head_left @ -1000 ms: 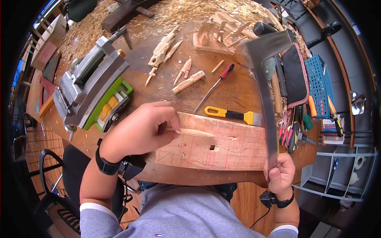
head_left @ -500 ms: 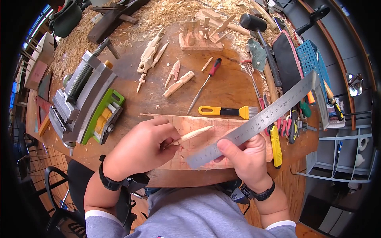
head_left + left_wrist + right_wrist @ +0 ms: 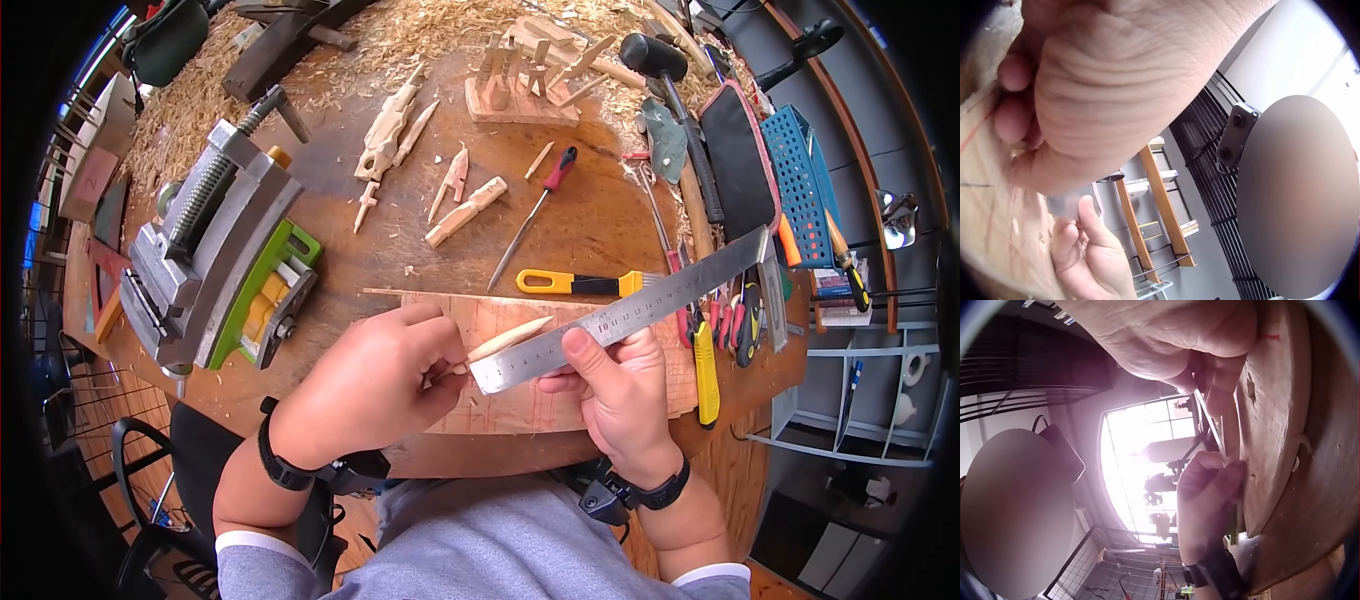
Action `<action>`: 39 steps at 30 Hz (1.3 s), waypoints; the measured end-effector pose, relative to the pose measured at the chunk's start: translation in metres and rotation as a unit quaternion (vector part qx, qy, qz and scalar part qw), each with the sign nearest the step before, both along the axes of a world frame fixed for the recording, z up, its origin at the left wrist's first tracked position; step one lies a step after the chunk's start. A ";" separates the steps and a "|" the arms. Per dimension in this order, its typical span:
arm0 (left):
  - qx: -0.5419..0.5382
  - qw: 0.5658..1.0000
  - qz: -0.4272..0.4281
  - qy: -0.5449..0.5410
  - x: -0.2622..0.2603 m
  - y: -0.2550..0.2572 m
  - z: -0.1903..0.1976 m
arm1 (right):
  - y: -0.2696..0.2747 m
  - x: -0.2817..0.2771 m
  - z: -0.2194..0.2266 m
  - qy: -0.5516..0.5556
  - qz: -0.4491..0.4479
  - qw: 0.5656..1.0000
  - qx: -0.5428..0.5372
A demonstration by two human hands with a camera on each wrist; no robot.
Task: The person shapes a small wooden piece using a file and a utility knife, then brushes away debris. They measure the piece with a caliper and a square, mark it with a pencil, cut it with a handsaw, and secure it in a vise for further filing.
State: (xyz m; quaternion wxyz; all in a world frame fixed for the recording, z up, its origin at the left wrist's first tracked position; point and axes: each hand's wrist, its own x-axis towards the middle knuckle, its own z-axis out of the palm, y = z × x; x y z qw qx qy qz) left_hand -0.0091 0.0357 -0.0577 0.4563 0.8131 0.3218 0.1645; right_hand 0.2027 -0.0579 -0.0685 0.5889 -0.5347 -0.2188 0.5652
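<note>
My left hand (image 3: 375, 390) pinches the near end of a slim, pointed wooden piece (image 3: 515, 336) over a board (image 3: 530, 417) marked with red lines. In my right hand (image 3: 628, 395) is a steel try square (image 3: 680, 290), gripped by its graduated blade with the thumb on top. The low-numbered end of the blade lies alongside the wooden piece, close to my left fingertips, and overlaps part of it in the head view. The square's stock points away to the right. In the right wrist view the left hand (image 3: 1207, 500) shows curled fingers near the blade's edge.
A metal vise (image 3: 215, 220) stands at the left. Beyond the board lie a yellow-handled brush (image 3: 570, 283), a red-and-black-handled tool (image 3: 540, 205) and several carved wooden pieces (image 3: 390, 125). A yellow utility knife (image 3: 706, 380) and a mallet (image 3: 655, 57) are at the right.
My right hand has swung the try square from upright at the right to a slant leftward, bringing its blade end against the wooden piece. My left hand keeps its pinch, having shifted slightly.
</note>
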 end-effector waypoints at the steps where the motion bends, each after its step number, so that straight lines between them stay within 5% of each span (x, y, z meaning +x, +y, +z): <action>1: 0.003 1.000 0.001 0.010 0.000 0.000 0.001 | 0.000 0.000 0.000 0.000 0.000 1.000 0.000; 12: 0.002 0.999 -0.011 0.033 0.000 -0.001 0.001 | 0.001 -0.001 0.002 -0.027 0.020 0.999 -0.035; 22: 0.106 0.992 -0.071 -0.007 -0.002 0.001 0.000 | 0.005 -0.003 0.004 -0.018 -0.005 0.999 -0.032; 39: 0.146 0.987 -0.070 -0.020 0.005 0.000 0.000 | 0.000 0.017 0.014 0.074 0.108 0.981 -0.143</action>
